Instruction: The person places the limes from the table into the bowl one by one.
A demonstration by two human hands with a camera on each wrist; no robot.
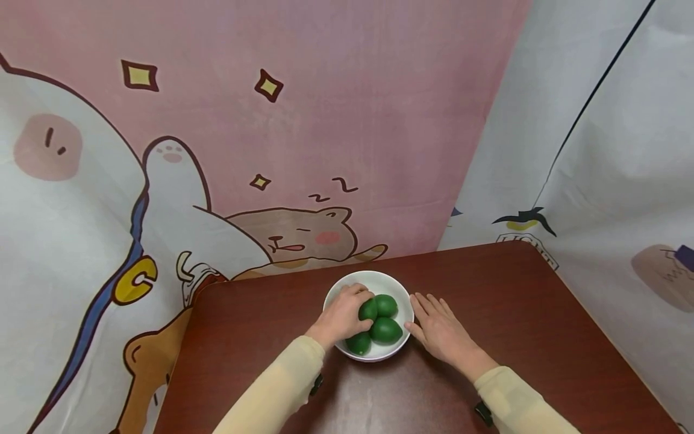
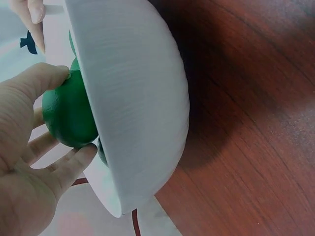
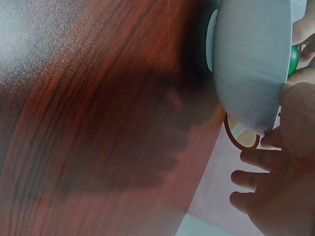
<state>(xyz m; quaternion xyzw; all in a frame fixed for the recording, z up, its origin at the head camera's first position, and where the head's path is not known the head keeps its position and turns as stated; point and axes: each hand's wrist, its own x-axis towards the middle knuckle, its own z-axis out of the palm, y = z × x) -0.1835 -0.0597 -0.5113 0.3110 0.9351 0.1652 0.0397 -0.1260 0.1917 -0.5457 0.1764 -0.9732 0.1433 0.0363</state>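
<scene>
A white bowl [image 1: 374, 281] stands on the table with several green limes in it. My left hand [image 1: 340, 316] reaches over its left side. Thumb and fingers curl around one lime [image 2: 71, 110], which sits at the level of the rim against the others. Two more limes, one at the back [image 1: 387, 305] and one at the right [image 1: 386, 331], lie beside it, and another [image 1: 359, 343] is partly under my left hand. At the bowl's right side, my right hand [image 1: 441, 333] has its fingers extended, with the thumb and fingertips at the outer rim.
The dark red-brown wooden table [image 1: 488, 289] has its back edge a short way behind the bowl. A cloth backdrop [image 1: 347, 120] with cartoon animals hangs behind it and along both sides.
</scene>
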